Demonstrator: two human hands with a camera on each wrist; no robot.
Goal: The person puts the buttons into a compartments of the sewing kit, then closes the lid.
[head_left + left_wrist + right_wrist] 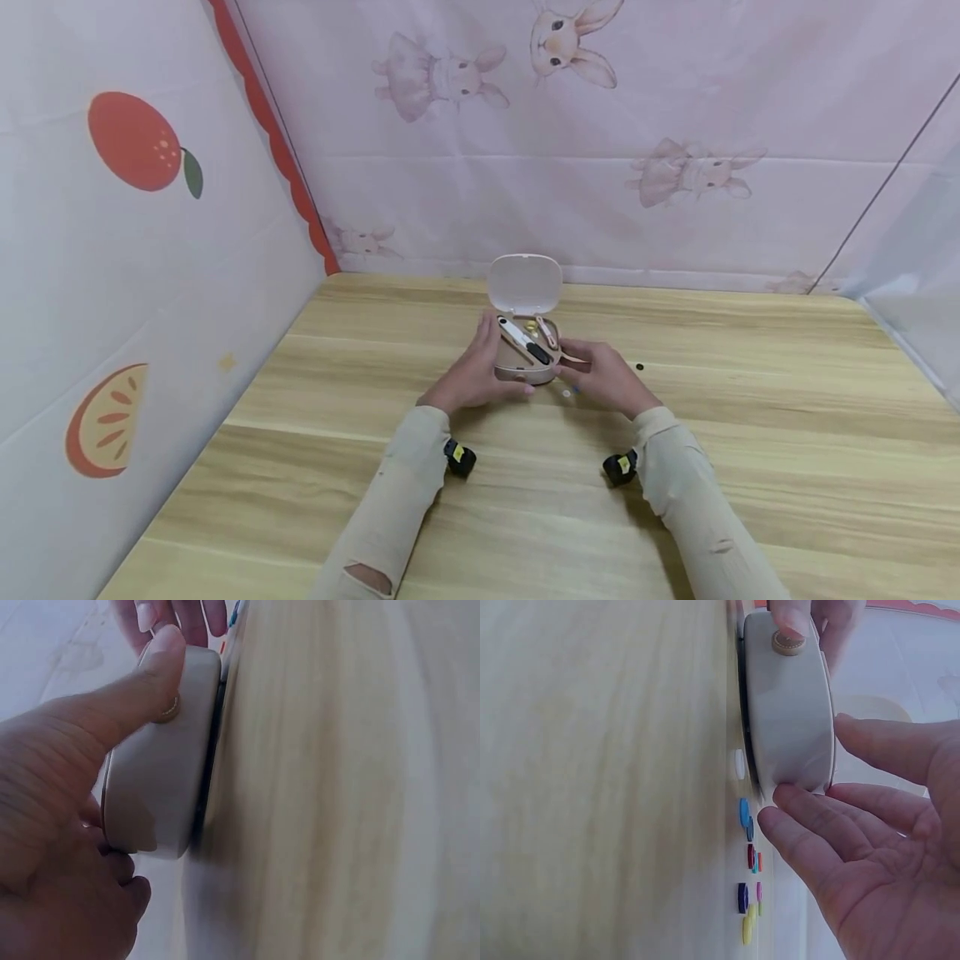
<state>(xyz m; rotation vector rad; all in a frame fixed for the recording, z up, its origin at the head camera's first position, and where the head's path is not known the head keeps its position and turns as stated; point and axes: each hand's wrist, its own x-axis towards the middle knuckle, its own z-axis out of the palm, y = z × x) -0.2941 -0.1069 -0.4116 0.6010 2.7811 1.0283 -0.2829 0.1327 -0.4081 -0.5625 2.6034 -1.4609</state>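
A small beige sewing case [542, 377] sits on the table with its white lid [525, 285] raised. Inside it lie a slim white-and-black tool [522, 339], a small pale pink piece [546, 332] and yellow bits [531, 326]. My left hand [472, 367] holds the case from the left, its thumb across the front beside a round tan stud [787, 643]. At the right side is my right hand [600, 373], fingers extended. Its thumb touches the rim and a fingertip meets the side wall in the right wrist view [877, 825].
Several coloured buttons lie on the table right of the case, among them a white one [739, 764], a blue one [744, 812] and a dark one [742, 898]. A black button [640, 367] is farther right. A printed fabric wall [450, 208] stands behind the table.
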